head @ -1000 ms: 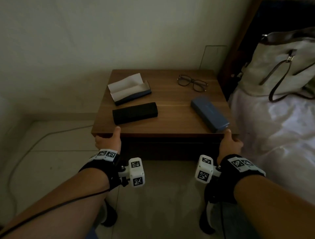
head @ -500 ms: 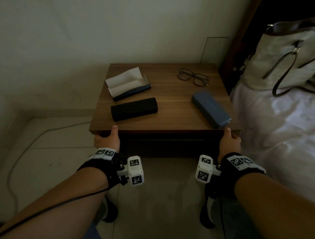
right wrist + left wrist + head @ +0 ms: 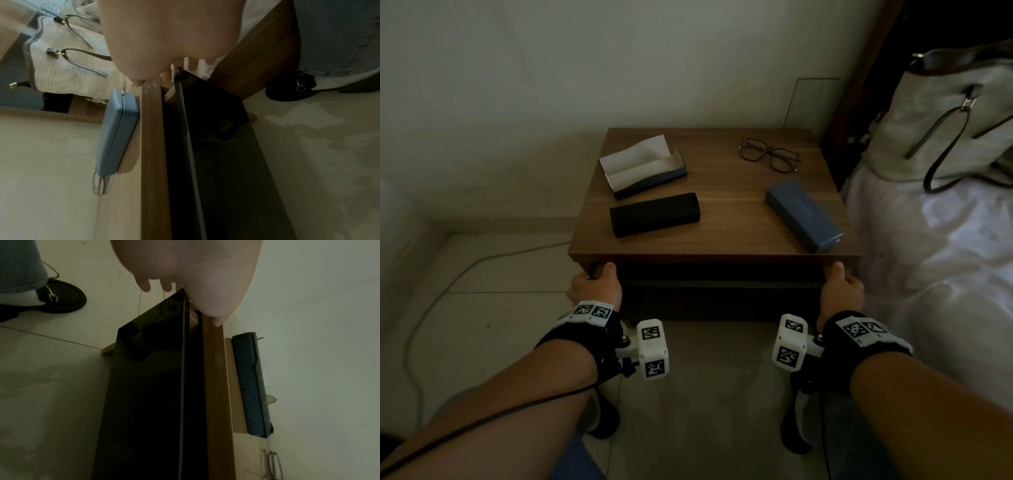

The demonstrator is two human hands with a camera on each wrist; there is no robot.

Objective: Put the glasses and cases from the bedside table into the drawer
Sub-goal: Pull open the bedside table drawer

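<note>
On the wooden bedside table (image 3: pixel 722 241) lie dark-framed glasses (image 3: pixel 770 159) at the back right, an open case with a pale lining (image 3: pixel 643 168) at the back left, a black case (image 3: pixel 655 219) in front of it and a blue case (image 3: pixel 803 216) at the right. Below the top is the dark drawer front (image 3: pixel 722 301). My left hand (image 3: pixel 594 286) grips its top edge at the left corner, and my right hand (image 3: pixel 840 287) grips it at the right corner. In the wrist views the fingers (image 3: pixel 146 287) curl behind the dark panel (image 3: pixel 226 178); a narrow gap shows there.
A pale woven handbag (image 3: pixel 945 113) rests on the white bed (image 3: pixel 945 274) right beside the table. A cable (image 3: pixel 431 308) runs over the tiled floor at the left. My dark shoes (image 3: pixel 602 418) stand below my arms. The wall stands close behind the table.
Both thumbs have slid from the table's front edge down to just under it. The hands have drawn slightly toward me with the drawer front. The items on top have not moved.
</note>
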